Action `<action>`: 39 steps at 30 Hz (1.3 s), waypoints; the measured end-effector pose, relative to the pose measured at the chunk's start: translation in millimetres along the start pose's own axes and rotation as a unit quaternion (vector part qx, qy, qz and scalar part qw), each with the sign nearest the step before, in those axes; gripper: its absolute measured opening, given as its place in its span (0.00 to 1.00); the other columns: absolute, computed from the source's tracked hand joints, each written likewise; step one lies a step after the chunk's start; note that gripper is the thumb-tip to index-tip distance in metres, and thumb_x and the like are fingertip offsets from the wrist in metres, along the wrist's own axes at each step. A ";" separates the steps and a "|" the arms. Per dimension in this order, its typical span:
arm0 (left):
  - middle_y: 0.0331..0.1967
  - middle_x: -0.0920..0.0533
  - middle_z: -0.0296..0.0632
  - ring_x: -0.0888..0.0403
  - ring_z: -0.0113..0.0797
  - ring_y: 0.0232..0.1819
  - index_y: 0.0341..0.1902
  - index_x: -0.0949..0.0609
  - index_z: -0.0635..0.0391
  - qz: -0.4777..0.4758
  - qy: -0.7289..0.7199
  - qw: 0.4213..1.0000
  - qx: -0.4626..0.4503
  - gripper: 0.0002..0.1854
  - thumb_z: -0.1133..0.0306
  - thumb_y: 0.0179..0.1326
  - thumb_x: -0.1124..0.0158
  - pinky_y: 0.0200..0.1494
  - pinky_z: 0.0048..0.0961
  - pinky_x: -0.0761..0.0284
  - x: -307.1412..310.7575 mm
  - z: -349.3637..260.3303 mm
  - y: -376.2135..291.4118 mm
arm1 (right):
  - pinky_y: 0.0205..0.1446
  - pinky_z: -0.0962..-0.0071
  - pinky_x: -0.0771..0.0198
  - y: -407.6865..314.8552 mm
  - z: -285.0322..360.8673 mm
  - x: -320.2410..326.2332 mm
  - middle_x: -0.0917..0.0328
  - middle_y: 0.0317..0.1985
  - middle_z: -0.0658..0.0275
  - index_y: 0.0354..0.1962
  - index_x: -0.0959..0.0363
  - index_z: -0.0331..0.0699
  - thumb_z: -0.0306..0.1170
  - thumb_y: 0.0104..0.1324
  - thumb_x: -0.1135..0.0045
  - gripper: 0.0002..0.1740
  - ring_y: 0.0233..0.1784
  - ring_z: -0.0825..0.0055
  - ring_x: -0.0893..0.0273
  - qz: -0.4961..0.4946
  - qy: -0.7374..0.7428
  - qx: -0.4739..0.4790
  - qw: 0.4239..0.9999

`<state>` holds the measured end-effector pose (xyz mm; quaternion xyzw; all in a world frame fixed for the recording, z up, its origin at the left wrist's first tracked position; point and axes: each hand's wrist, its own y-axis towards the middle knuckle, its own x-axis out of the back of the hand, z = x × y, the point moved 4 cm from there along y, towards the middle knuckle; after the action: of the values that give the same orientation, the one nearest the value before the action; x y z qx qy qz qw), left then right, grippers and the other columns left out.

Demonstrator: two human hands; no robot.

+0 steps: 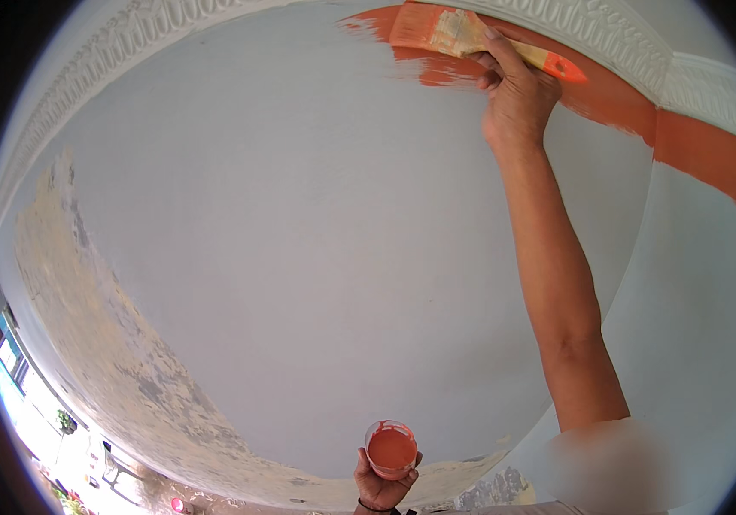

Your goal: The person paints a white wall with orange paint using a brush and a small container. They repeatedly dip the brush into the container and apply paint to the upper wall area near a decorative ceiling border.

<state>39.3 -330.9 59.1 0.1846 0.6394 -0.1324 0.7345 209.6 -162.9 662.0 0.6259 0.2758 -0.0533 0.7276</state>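
Observation:
My right hand [521, 96] grips a flat paintbrush [461, 32] by its wooden handle, high up under the cornice. Orange-red paint coats the bristles, which touch the wall, and the handle's tip is orange too. A band of orange-red paint [606, 112] runs below the moulding and turns the corner onto the right-hand wall. Its left end is ragged and streaky. Low in the picture, my left hand [384, 486] holds a clear cup [392, 450] with orange-red paint inside, its rim smeared with the same colour.
White fluted cornice [574, 26] edges the top of the pale grey wall [316, 244]. Patchy, peeling plaster [149, 386] spans the wall's left and lower parts. At lower left are a potted plant [65, 421], a chair [117, 473] and a pink container [180, 506] on the floor.

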 end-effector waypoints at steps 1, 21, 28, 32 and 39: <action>0.68 0.25 0.54 0.28 0.59 0.66 0.76 0.30 0.48 0.001 0.001 1.000 -0.001 0.48 0.34 0.58 0.25 0.53 0.52 0.15 0.7 -0.2 0.2 | 0.30 0.77 0.34 -0.3 -1.0 -0.2 0.13 0.34 0.64 0.39 0.16 0.34 0.27 0.64 0.23 0.09 0.34 0.79 0.18 0.000 -0.001 0.001 1.000; 0.68 0.25 0.54 0.28 0.60 0.67 0.76 0.30 0.47 0.005 0.003 1.000 0.006 0.48 0.35 0.59 0.25 0.54 0.53 0.15 14.4 -6.9 6.7 | 0.27 0.77 0.35 -7.2 -3.5 6.7 0.14 0.33 0.63 0.36 0.17 0.34 0.27 0.62 0.23 0.10 0.33 0.79 0.18 0.002 -0.024 0.026 0.999; 0.68 0.25 0.54 0.28 0.60 0.67 0.76 0.30 0.48 -0.004 -0.001 1.000 0.015 0.48 0.34 0.59 0.25 0.54 0.53 0.15 16.0 -11.1 7.8 | 0.27 0.77 0.36 -6.1 -3.6 11.8 0.14 0.33 0.62 0.35 0.18 0.33 0.26 0.62 0.23 0.09 0.32 0.78 0.19 0.005 -0.029 0.031 0.999; 0.68 0.25 0.55 0.28 0.60 0.67 0.76 0.30 0.48 0.003 0.000 1.000 0.015 0.49 0.34 0.58 0.25 0.54 0.53 0.14 26.5 -11.3 11.6 | 0.26 0.77 0.37 -13.1 -3.1 20.0 0.15 0.32 0.62 0.36 0.18 0.34 0.26 0.62 0.23 0.09 0.32 0.79 0.19 0.005 -0.024 0.034 0.999; 0.67 0.24 0.55 0.28 0.59 0.66 0.75 0.30 0.48 -0.002 0.009 1.000 0.009 0.49 0.35 0.57 0.24 0.53 0.52 0.14 35.4 -12.4 14.7 | 0.26 0.76 0.37 -16.5 -3.3 33.7 0.15 0.32 0.63 0.36 0.17 0.35 0.25 0.62 0.23 0.08 0.32 0.79 0.19 0.004 -0.028 0.034 0.999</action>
<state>39.8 -310.8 24.2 0.1913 0.6451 -0.1378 0.7268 229.9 -154.2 631.5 0.6494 0.2506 -0.0769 0.7138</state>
